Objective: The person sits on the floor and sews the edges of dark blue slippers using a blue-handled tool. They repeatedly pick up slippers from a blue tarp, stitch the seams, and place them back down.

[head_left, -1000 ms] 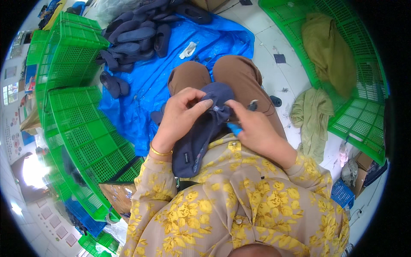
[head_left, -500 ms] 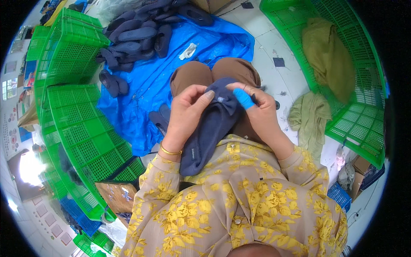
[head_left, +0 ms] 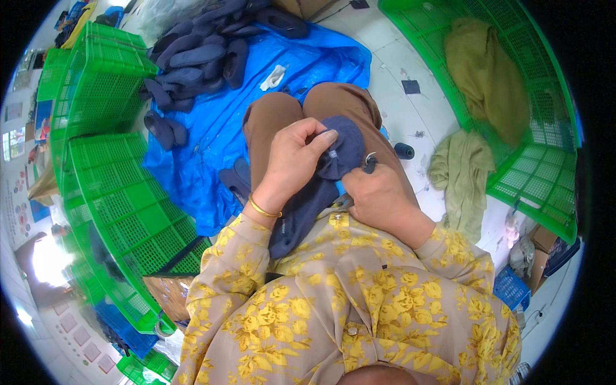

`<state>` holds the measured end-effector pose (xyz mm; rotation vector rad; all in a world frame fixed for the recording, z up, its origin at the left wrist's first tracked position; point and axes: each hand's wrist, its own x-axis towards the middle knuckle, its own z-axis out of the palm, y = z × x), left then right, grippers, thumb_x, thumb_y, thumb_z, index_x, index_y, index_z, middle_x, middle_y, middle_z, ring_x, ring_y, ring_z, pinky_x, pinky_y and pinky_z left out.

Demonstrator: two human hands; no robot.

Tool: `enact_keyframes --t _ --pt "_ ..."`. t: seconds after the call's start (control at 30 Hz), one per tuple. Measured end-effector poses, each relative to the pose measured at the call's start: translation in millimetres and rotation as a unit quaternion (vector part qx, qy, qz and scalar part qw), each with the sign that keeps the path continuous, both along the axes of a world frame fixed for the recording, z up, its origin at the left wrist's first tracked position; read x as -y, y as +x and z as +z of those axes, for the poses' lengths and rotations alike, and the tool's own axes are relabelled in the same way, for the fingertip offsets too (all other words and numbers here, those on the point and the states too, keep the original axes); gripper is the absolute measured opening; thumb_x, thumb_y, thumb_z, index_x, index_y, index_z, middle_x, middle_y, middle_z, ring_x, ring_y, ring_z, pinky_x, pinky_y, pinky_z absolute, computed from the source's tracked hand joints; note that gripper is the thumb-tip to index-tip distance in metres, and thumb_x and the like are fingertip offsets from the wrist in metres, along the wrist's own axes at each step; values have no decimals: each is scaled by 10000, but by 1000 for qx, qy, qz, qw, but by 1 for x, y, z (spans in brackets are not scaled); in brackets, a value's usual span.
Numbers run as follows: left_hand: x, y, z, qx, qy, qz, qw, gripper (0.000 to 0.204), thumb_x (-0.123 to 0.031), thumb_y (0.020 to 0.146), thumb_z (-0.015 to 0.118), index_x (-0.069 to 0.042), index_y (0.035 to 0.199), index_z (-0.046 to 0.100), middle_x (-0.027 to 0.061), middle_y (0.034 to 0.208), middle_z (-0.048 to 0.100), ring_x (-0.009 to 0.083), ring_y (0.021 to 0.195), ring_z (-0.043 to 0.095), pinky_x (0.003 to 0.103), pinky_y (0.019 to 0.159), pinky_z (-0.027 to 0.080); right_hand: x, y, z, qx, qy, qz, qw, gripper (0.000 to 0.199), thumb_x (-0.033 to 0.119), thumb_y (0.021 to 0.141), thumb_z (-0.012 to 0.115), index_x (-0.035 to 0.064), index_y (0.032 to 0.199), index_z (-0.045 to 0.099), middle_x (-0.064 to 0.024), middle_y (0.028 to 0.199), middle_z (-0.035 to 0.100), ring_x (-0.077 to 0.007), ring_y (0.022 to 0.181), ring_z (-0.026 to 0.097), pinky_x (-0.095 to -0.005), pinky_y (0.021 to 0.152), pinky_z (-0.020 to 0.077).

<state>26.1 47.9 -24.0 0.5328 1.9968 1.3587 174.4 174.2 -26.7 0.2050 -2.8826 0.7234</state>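
Observation:
A navy fabric slipper [head_left: 296,221] lies along my lap, its rounded end [head_left: 343,144] raised between my hands with a small pale tag on it. My left hand [head_left: 292,154] pinches that end between thumb and fingers. Against its lower right edge is my right hand [head_left: 378,196], closed, knuckles up. A small dark tool with a shiny curved metal end [head_left: 369,163] sticks out of the right fist; its kind is not clear. Blue wrapping on a right-hand digit shows only partly beside the slipper.
Ahead, many navy slippers [head_left: 196,56] are heaped on a blue sheet [head_left: 212,141], with a white scrap [head_left: 274,77]. Green crates [head_left: 122,186] line the left; another green crate [head_left: 539,186] at right holds olive cloth [head_left: 484,83]. A dark thread spool [head_left: 404,151] lies by my right knee.
My right hand has moved down and turned knuckles up, closing around the dark tool. The slipper's end now faces up more flatly, still pinched by my left hand.

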Motion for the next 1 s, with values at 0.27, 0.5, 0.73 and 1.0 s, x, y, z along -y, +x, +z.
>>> enact_keyframes --t 0.27,0.5,0.73,1.0 --pt "-1 9 -6 -20 -27 38 999 117 -115 901 684 -10 853 673 -61 728 588 18 671 475 201 594 385 3 17 -7 26 -7 64 998 105 166 679 634 86 698 569 -72 614 564 -248 517 583 -380 485 434" --pt "6 3 2 -104 -1 27 994 72 -76 873 695 -15 860 657 -21 775 596 52 675 507 215 614 419 -7 19 5 39 -128 18 991 217 73 653 664 65 868 632 -89 760 634 -276 655 627 -364 582 474" --pt "23 6 20 -293 46 -35 954 102 -61 852 690 -7 930 652 61 827 584 156 719 561 261 670 461 -51 75 3 139 -546 -398 724 180 79 919 545 47 1088 600 -50 864 583 -158 717 556 -287 671 467" --pt "23 17 26 -340 -23 -64 938 236 -120 852 714 12 1033 640 100 892 594 202 747 581 277 706 476 -51 54 10 133 -400 -291 859 211 25 947 468 50 1138 557 -43 800 587 -122 728 561 -275 687 469"
